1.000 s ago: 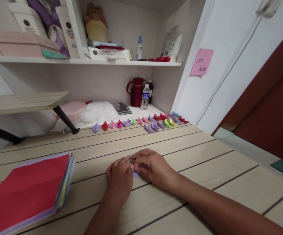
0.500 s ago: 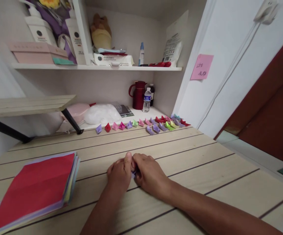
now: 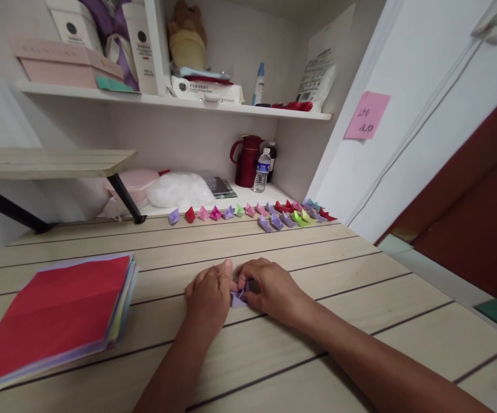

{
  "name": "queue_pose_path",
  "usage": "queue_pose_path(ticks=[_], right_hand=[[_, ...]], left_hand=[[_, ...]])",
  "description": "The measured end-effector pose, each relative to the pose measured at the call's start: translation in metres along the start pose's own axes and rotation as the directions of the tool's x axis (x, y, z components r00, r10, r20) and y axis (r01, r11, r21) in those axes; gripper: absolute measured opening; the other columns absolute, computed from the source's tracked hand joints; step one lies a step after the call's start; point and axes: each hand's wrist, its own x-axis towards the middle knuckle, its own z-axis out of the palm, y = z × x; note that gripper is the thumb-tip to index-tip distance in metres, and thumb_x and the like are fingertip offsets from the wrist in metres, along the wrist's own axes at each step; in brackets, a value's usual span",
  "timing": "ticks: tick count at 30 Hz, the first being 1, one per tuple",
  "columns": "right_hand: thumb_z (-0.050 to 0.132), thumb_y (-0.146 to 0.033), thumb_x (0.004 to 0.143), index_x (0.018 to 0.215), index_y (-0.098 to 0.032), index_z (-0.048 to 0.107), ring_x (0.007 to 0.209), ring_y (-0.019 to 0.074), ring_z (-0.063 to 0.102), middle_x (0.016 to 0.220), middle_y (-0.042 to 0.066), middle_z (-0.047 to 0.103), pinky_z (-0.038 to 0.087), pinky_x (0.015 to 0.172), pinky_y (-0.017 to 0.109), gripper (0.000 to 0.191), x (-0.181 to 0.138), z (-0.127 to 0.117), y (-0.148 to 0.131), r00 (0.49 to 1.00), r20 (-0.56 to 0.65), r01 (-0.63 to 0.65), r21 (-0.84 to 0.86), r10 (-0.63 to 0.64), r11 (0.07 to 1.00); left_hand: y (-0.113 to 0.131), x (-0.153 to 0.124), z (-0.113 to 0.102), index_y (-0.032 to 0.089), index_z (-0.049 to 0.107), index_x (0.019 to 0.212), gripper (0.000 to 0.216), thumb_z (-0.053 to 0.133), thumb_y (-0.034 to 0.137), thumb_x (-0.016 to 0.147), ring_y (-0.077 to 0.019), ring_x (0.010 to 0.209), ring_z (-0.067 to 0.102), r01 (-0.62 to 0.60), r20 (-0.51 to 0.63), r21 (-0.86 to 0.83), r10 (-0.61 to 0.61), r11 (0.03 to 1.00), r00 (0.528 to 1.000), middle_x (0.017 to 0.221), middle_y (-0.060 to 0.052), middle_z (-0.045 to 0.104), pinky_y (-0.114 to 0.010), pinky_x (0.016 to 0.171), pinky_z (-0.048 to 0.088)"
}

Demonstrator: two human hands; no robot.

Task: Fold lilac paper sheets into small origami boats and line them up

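One striped tabletop (image 3: 352, 264), white shelving (image 3: 188, 131) behind.

A white shelf unit (image 3: 252, 110) is behind the wooden tabletop (image 3: 424, 332), which has dark lines. On the left stands a small raised shelf (image 3: 50, 163) with black legs (image 3: 124, 199). To the right are a white wall (image 3: 420, 86), a reddish-brown door (image 3: 481, 218) and pale floor (image 3: 438, 273). The light is soft.
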Motion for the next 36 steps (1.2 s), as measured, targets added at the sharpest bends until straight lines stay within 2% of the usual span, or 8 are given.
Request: queue_pose_path(ticks=[7,9,12,16,21,29,33,36], right_hand=[[0.073,-0.01,0.075,0.081,-0.026,0.073,0.115,0.0256,0.055,0.122,0.002,0.067,0.036,0.095,0.04,0.017,0.001,-0.008,-0.004,0.992,-0.002,0.122,-0.085,-0.123,0.989],[0.074,-0.01,0.072,0.08,-0.026,0.073,0.116,0.0261,0.054,0.121,0.001,0.068,0.035,0.096,0.041,0.018,0.002,-0.009,-0.004,0.989,-0.005,0.148,-0.097,-0.15,0.984],[0.073,-0.009,0.071,0.08,-0.024,0.071,0.11,0.0255,0.055,0.113,0.003,0.07,0.038,0.091,0.04,0.017,0.002,-0.007,0.0,0.99,-0.047,0.124,-0.108,-0.13,0.986],[0.071,-0.009,0.073,0.078,-0.02,0.068,0.102,0.0242,0.057,0.101,0.005,0.071,0.04,0.085,0.037,0.012,0.003,-0.006,0.012,0.986,-0.159,0.04,-0.117,-0.059,0.992],[0.066,-0.009,0.08,0.078,-0.02,0.066,0.107,0.0247,0.054,0.111,0.005,0.069,0.037,0.09,0.04,0.011,0.004,-0.013,0.014,0.953,-0.289,0.053,-0.131,-0.089,0.99],[0.064,-0.01,0.082,0.082,-0.021,0.063,0.11,0.0255,0.053,0.122,0.005,0.065,0.036,0.091,0.043,0.011,-0.002,-0.013,0.007,0.858,-0.439,0.209,-0.172,-0.265,0.963],[0.064,-0.009,0.082,0.082,-0.02,0.063,0.109,0.024,0.054,0.118,0.004,0.067,0.036,0.091,0.041,0.012,-0.001,-0.013,0.009,0.871,-0.432,0.19,-0.145,-0.235,0.971],[0.066,-0.01,0.081,0.081,-0.02,0.065,0.104,0.0228,0.055,0.108,0.004,0.07,0.036,0.088,0.039,0.01,0.0,-0.012,0.008,0.92,-0.366,0.104,-0.115,-0.14,0.988]], left_hand=[[-0.003,0.003,0.002,0.027,0.071,0.073,0.05,0.03,0.049,0.091,-0.0307,0.121,0.058,-0.036,-0.059,-0.07,0.032,0.997,0.998,0.102,-0.008,0.077,-0.052,0.11,0.032],[-0.004,0.005,-0.005,0.026,0.071,0.072,0.055,0.027,0.051,0.092,-0.0291,0.117,0.061,-0.044,-0.075,-0.12,0.035,0.992,0.997,0.099,-0.009,0.076,-0.05,0.109,0.036],[-0.009,0.011,-0.02,0.021,0.071,0.09,0.058,0.024,0.055,0.093,-0.0263,0.121,0.059,-0.058,-0.162,-0.21,0.024,0.976,0.987,0.113,-0.011,0.072,-0.046,0.111,0.037],[-0.02,0.017,-0.025,0.018,0.065,0.108,0.045,0.053,0.051,0.081,-0.0279,0.115,0.062,-0.087,-0.163,-0.316,0.037,0.945,0.986,0.12,-0.013,0.066,-0.048,0.103,0.045],[-0.022,0.012,0.003,0.024,0.058,0.12,0.052,0.068,0.037,0.07,-0.0249,0.112,0.063,-0.184,-0.142,-0.376,0.14,0.908,0.98,0.132,-0.011,0.054,-0.044,0.096,0.05],[-0.022,0.005,0.019,0.028,0.053,0.119,0.042,0.063,0.029,0.078,-0.0208,0.107,0.064,-0.341,-0.215,-0.342,0.281,0.875,0.935,0.131,-0.007,0.054,-0.041,0.093,0.051],[-0.023,0.007,0.017,0.029,0.059,0.107,0.027,0.061,0.023,0.08,-0.0239,0.12,0.057,-0.425,-0.257,-0.249,0.363,0.87,0.896,0.134,-0.007,0.05,-0.042,0.095,0.05],[-0.023,0.009,0.015,0.028,0.062,0.1,0.022,0.056,0.017,0.082,-0.0258,0.125,0.053,-0.494,-0.218,-0.055,0.472,0.868,0.854,0.134,-0.008,0.05,-0.047,0.102,0.046]])
